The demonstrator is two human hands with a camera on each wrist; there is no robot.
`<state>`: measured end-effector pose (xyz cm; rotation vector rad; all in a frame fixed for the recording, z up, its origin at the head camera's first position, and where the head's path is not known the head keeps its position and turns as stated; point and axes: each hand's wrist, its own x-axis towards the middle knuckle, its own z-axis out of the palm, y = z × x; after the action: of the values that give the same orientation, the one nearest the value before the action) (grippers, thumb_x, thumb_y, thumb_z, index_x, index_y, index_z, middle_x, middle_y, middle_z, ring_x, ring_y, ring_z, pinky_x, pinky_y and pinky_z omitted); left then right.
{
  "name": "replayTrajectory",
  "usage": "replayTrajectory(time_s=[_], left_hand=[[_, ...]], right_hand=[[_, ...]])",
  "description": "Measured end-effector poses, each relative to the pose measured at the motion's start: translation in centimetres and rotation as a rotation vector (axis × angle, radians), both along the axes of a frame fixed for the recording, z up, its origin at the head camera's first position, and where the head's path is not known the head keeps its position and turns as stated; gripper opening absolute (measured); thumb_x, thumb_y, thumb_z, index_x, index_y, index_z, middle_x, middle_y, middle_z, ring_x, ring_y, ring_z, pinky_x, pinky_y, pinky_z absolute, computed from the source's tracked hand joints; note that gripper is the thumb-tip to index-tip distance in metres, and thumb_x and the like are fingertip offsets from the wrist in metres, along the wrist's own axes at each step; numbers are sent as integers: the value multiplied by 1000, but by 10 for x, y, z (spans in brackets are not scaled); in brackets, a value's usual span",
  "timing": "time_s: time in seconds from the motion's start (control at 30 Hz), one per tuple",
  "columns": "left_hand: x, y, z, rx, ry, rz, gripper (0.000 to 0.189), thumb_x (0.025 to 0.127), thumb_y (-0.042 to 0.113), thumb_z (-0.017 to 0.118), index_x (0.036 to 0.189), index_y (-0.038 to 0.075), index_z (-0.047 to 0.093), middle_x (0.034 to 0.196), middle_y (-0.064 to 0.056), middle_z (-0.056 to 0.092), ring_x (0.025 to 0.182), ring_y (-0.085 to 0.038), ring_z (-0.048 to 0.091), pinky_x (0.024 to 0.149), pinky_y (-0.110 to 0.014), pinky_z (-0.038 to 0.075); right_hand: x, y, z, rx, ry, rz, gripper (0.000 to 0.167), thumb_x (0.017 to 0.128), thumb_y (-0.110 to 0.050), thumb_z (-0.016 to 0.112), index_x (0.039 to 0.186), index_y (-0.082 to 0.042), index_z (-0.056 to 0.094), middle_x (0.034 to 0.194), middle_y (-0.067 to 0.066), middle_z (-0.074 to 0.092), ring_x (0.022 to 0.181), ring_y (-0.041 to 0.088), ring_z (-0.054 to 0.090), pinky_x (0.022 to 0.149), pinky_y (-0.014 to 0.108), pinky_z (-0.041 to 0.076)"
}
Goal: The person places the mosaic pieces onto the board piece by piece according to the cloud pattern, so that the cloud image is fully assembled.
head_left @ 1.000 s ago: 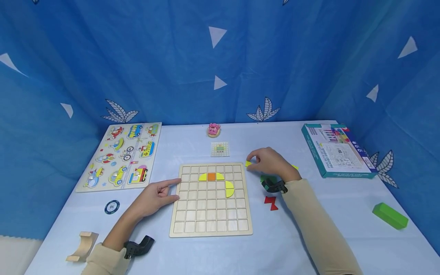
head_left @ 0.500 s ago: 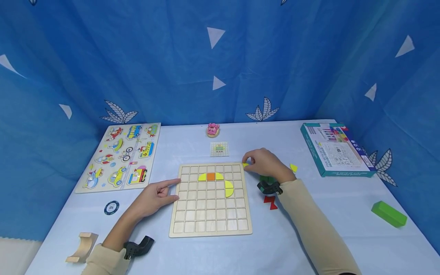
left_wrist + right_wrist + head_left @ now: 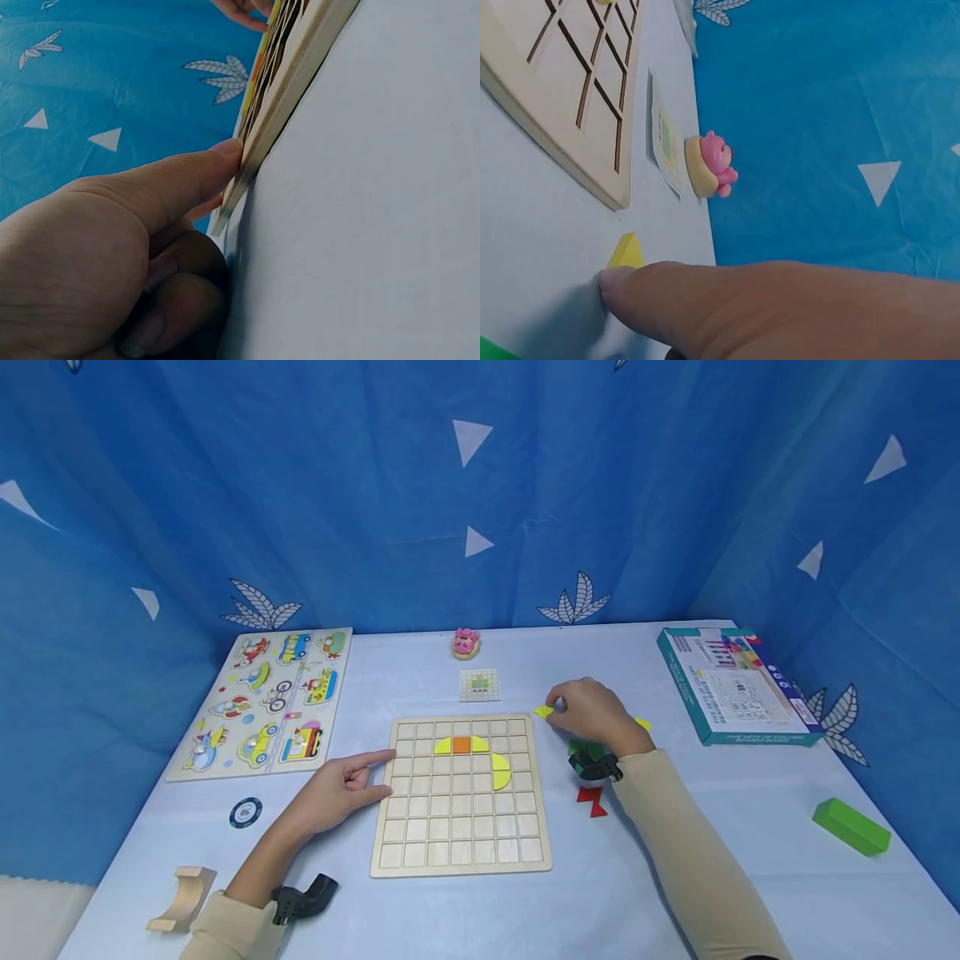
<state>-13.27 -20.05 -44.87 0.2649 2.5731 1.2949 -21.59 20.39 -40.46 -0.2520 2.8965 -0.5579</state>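
Note:
In the head view, my right hand (image 3: 592, 712) pinches a flat yellow quarter-circle piece (image 3: 543, 712) just off the far right corner of the wooden grid board (image 3: 442, 845). The thumb partly covers this yellow piece (image 3: 628, 251) in the right wrist view. My left hand (image 3: 333, 795) touches the board's left edge with extended index finger and thumb, its other fingers curled in. Lying on the grid are an orange square (image 3: 461, 744) between yellow quarter-circles (image 3: 443, 746), plus two yellow quarter-circles (image 3: 501, 772) that form a half disc.
Red triangles (image 3: 591, 800), green pieces (image 3: 587, 749) and another yellow piece (image 3: 642, 724) lie near my right forearm. A pattern card (image 3: 480, 685) and pink figurine (image 3: 466, 645) stand behind the board. Around are a vehicle puzzle (image 3: 262, 706), box (image 3: 738, 685), green block (image 3: 851, 827), chip (image 3: 245, 812) and wooden arch (image 3: 183, 900).
My right hand, with the yellow piece, has shifted left to the board's corner and then slightly back to the right. The left hand stays put against the board.

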Motion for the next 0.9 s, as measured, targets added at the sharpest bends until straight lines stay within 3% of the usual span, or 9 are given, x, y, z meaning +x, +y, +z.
replayTrajectory(time_s=[0.33, 0.43, 0.63, 0.9], left_hand=[[1, 0, 0, -1, -3, 4, 54, 89, 30, 81, 139, 22, 64, 59, 4, 36, 52, -12, 34, 56, -30, 33], [1, 0, 0, -1, 1, 4, 53, 89, 30, 81, 139, 22, 64, 59, 4, 36, 52, -12, 34, 56, -30, 33], [1, -1, 0, -6, 1, 6, 53, 89, 30, 81, 139, 23, 65, 59, 4, 35, 52, -12, 34, 56, -30, 33], [0, -1, -1, 2, -6, 1, 54, 89, 31, 81, 140, 23, 64, 59, 4, 35, 52, -12, 34, 55, -30, 32]], right_hand=[[-2, 0, 1, 44, 16, 1, 32, 90, -24, 79, 118, -10, 77, 111, 8, 72, 98, 26, 58, 89, 43, 51], [-1, 0, 3, 46, 38, 11, 31, 89, -24, 79, 117, -10, 78, 103, 6, 72, 93, 25, 58, 83, 40, 51], [1, -10, 8, 17, 53, 93, 30, 91, -27, 77, 117, -11, 78, 70, 0, 61, 74, 20, 54, 63, 33, 44], [16, -44, 11, -23, 89, 242, 30, 93, -29, 76, 119, -15, 77, 63, -3, 54, 61, 15, 51, 54, 29, 39]])
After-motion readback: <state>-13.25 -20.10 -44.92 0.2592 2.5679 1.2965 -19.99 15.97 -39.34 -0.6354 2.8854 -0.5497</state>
